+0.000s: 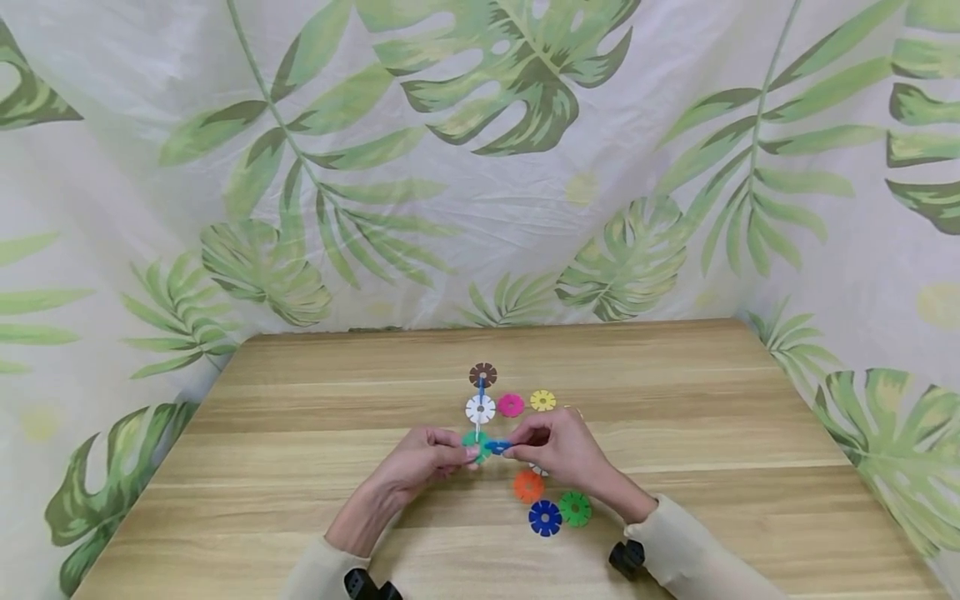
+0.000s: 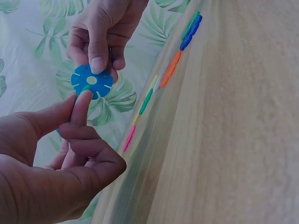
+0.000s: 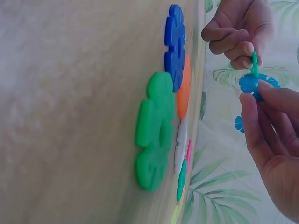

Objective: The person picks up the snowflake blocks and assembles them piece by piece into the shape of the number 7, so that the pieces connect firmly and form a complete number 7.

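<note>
Between thumb and fingers, my left hand (image 1: 427,460) pinches a green notched disc (image 1: 471,438). My right hand (image 1: 566,450) pinches a light blue notched disc (image 2: 96,83) at its rim; this disc meets the edge of the green one, its notches crosswise to it. Beyond the green disc, in the head view, a chain runs away from me: a white disc (image 1: 480,408), a brown disc (image 1: 483,375), and thin edge-on pieces between them. How firmly the blue disc sits in the green one, I cannot tell.
Loose notched discs lie flat on the wooden table (image 1: 300,500): pink (image 1: 511,406), yellow (image 1: 543,400), orange (image 1: 528,486), dark blue (image 1: 545,517) and green (image 3: 155,133). A white one (image 3: 180,147) is partly hidden under my right hand in the head view. A leaf-patterned cloth (image 1: 510,208) hangs behind.
</note>
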Demonstrator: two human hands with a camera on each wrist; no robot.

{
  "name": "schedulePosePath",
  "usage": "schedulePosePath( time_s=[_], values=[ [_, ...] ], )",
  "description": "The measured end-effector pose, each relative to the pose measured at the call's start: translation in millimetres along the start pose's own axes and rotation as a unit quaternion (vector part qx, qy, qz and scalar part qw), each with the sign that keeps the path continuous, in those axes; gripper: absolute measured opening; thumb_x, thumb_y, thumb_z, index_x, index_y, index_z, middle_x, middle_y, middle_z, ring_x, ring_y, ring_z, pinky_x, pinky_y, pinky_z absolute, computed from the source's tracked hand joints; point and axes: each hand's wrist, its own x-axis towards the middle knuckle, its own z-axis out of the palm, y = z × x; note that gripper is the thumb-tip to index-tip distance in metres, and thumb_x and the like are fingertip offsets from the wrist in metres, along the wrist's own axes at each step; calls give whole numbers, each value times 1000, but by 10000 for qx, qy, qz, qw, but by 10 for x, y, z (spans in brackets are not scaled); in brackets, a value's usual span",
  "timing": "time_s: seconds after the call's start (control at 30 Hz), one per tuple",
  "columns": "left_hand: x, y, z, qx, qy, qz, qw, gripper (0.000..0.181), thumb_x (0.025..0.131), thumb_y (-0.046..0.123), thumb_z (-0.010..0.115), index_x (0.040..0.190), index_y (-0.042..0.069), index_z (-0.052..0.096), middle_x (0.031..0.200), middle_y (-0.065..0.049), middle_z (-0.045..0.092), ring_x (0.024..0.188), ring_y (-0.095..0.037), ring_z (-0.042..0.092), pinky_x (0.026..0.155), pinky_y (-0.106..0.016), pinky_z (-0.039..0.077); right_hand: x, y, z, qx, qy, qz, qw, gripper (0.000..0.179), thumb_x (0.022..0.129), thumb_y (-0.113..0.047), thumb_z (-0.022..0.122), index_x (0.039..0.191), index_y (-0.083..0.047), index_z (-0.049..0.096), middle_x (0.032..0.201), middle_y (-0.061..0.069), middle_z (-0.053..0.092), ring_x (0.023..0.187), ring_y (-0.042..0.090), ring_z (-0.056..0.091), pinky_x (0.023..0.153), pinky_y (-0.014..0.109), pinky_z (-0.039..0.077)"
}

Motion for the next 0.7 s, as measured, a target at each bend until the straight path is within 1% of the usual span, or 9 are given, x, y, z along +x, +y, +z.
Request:
schedulePosePath(
  time_s=[0.13,0.27,0.4,0.63,0.7],
  values=[
    [-1,-1,-12,-115,-215,42,9997,10,91,9,77,83,13,74,79,3,77,68,-8,53,64,-20,43,-3,-12,-1,50,-73,55,9999,4,87,-6,84,89,-6,81,80,5,77,67,17,68,58,21,56],
    [-8,0,-3,-184,-337,99,9992,14,92,6,75,81,14,72,78,4,76,66,-7,50,63,-19,42,-3,-15,25,76,-42,-13,10000,5,88,-3,83,87,-5,79,80,5,76,67,15,68,60,21,57],
    [-7,-6,14,-178,-274,102,9994,14,91,4,74,81,13,71,77,3,76,65,-8,49,62,-19,42,-3,-14,59,34,46,-81,10000,8,87,-2,83,85,-6,77,79,5,76,66,8,66,61,21,58],
    [5,-6,11,-150,-206,30,9997,14,92,4,74,81,13,69,76,4,76,65,-8,53,62,-19,43,11,-14,76,14,31,-243,9997,11,87,-1,83,82,-8,75,79,5,76,67,6,65,63,22,59],
    [16,-12,25,-132,-191,32,9997,14,92,4,74,81,13,69,76,4,76,65,-8,52,61,-19,42,12,-2,74,-28,33,-273,9996,12,87,-1,83,82,-9,75,79,5,76,67,5,64,63,22,59]
  ],
)
